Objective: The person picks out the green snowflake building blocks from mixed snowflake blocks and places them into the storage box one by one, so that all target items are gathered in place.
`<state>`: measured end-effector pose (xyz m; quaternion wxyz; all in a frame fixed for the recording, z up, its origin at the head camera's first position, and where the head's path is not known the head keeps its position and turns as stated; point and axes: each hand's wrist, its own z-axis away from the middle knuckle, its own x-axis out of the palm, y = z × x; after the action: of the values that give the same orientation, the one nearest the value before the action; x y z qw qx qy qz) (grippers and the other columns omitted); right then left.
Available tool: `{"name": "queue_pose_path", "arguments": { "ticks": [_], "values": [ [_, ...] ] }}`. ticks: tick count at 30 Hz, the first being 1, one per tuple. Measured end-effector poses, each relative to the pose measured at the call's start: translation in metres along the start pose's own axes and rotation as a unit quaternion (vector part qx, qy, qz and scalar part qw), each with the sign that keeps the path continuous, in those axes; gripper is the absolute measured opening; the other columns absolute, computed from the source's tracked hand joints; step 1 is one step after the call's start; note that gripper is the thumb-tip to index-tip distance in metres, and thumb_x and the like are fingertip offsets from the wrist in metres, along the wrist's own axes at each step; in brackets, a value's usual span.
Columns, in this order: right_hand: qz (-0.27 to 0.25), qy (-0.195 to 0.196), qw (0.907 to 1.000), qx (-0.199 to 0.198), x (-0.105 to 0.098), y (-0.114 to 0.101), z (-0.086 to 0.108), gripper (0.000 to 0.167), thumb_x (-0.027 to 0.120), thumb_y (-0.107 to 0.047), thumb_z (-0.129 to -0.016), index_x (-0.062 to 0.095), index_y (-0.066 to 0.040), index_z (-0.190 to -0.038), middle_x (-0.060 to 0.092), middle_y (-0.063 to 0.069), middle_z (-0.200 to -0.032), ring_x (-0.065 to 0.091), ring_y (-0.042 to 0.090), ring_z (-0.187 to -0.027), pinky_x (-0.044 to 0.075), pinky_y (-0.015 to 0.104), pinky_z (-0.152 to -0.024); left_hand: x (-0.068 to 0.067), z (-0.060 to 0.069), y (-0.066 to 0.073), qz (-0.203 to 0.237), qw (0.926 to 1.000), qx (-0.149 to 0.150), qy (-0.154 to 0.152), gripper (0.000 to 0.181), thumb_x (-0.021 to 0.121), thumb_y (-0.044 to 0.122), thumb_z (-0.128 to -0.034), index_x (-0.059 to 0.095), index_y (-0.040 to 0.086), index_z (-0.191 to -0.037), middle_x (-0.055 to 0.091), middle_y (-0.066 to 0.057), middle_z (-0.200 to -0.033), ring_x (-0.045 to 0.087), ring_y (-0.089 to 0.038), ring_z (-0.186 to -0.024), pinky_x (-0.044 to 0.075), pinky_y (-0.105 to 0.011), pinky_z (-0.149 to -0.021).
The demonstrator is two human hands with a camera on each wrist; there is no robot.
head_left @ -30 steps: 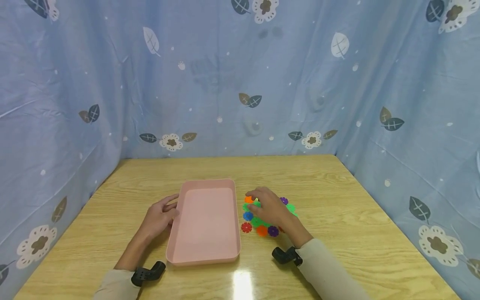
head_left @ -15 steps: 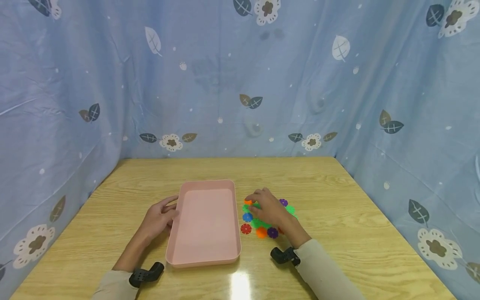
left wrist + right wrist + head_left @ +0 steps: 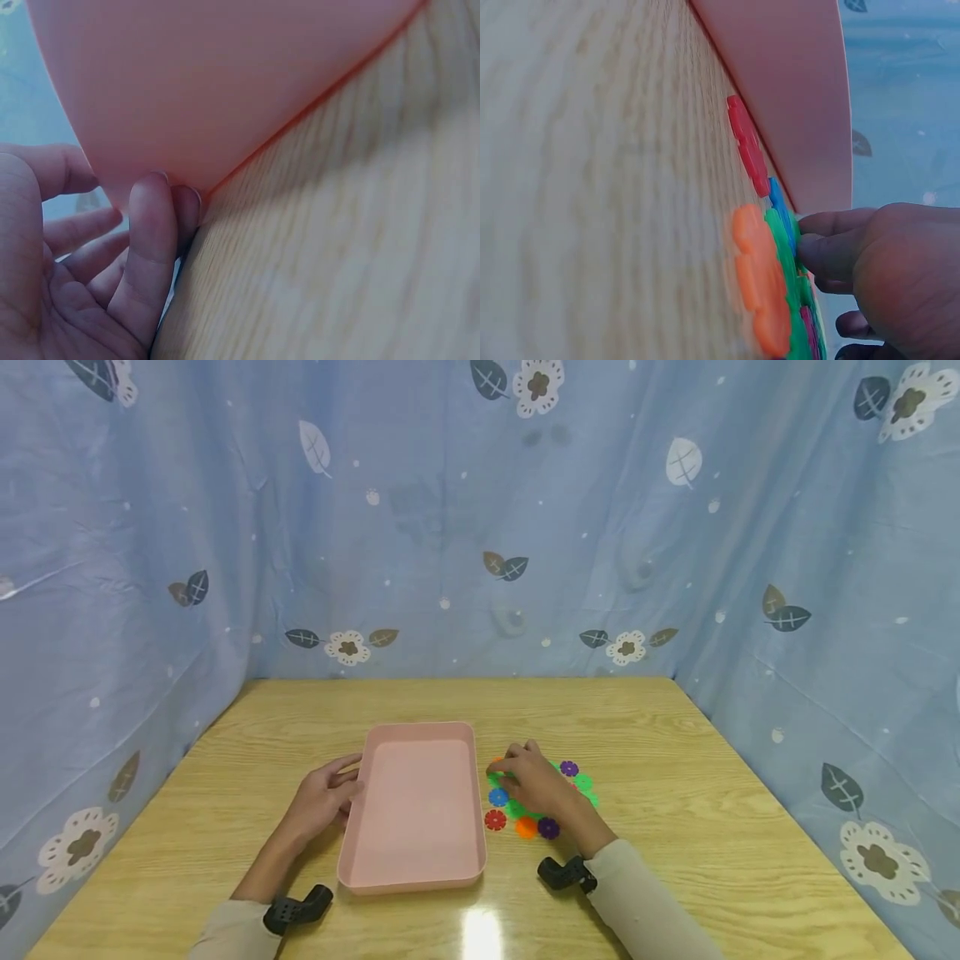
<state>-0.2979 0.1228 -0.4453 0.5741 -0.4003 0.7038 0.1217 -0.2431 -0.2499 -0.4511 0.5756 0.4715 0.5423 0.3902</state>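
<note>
Left hand [image 3: 318, 799]: fingers relaxed, touching tray [image 3: 414, 814] at its right. Right hand [image 3: 536, 782]: bent over discs [image 3: 527, 827] beneath; grip cannot be told. Step probably picking up; next calls for a secure pinch.

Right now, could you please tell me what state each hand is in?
Left hand: open, touching the side of the pink tray.
Right hand: at the flower-shaped discs; whether its grip holds one cannot be told.

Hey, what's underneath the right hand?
The right hand is over flower-shaped pieces; a blue piece and an orange piece show around it. In the head view, whatever lies directly beneath its palm is covered.
</note>
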Motion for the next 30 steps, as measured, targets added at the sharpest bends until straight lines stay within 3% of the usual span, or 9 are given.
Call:
{"name": "queue_pose_path", "arguments": {
  "ticks": [11,15,21,25,30],
  "values": [
    [-0.034,-0.004,0.9988,0.036,0.002,0.001,-0.001,0.020,0.070,-0.002,-0.093,0.065,-0.010,-0.110,0.059,0.002,-0.100,0.042,0.020,-0.090,0.043,0.034,-0.077,0.001,-0.001,0.001,0.009,0.9999,-0.006,0.004,0.058,0.060,0.013,-0.1011,0.039,0.003,-0.154,0.051,-0.031,-0.144,0.070,-0.033,-0.063,0.060,-0.044,-0.052],
    [-0.072,0.003,0.9966,0.041,-0.001,0.001,-0.003,0.019,0.068,0.001,-0.092,0.061,-0.011,-0.106,0.057,0.000,-0.092,0.042,0.020,-0.086,0.042,0.033,-0.074,0.001,-0.002,0.003,0.005,0.9999,-0.006,0.009,0.058,0.060,0.013,-0.1011,0.040,0.003,-0.154,0.052,-0.030,-0.144,0.070,-0.033,-0.063,0.060,-0.044,-0.053],
    [-0.150,-0.009,0.9859,0.073,-0.003,0.002,-0.002,0.015,0.064,0.002,-0.095,0.060,-0.010,-0.104,0.053,0.001,-0.081,0.044,0.018,-0.076,0.043,0.030,-0.067,0.000,-0.001,0.002,0.015,0.9999,-0.007,0.004,0.058,0.060,0.013,-0.1010,0.040,0.003,-0.154,0.051,-0.031,-0.144,0.069,-0.033,-0.062,0.060,-0.044,-0.054],
    [-0.164,-0.013,0.9834,0.078,-0.004,0.002,-0.001,0.013,0.060,0.001,-0.098,0.060,-0.009,-0.106,0.054,0.000,-0.080,0.046,0.012,-0.066,0.045,0.026,-0.061,0.000,0.000,0.001,0.010,0.9999,-0.010,0.003,0.058,0.060,0.012,-0.1008,0.040,0.003,-0.154,0.052,-0.031,-0.144,0.069,-0.031,-0.063,0.061,-0.043,-0.054],
    [-0.171,0.014,0.9816,0.084,-0.008,0.000,0.001,0.013,0.060,0.002,-0.098,0.062,-0.008,-0.107,0.059,0.000,-0.084,0.051,0.011,-0.068,0.049,0.026,-0.064,0.001,-0.001,-0.002,0.006,0.9999,-0.009,0.008,0.056,0.060,0.012,-0.1008,0.042,0.003,-0.153,0.053,-0.030,-0.142,0.069,-0.030,-0.063,0.061,-0.041,-0.055]
  ]
}}
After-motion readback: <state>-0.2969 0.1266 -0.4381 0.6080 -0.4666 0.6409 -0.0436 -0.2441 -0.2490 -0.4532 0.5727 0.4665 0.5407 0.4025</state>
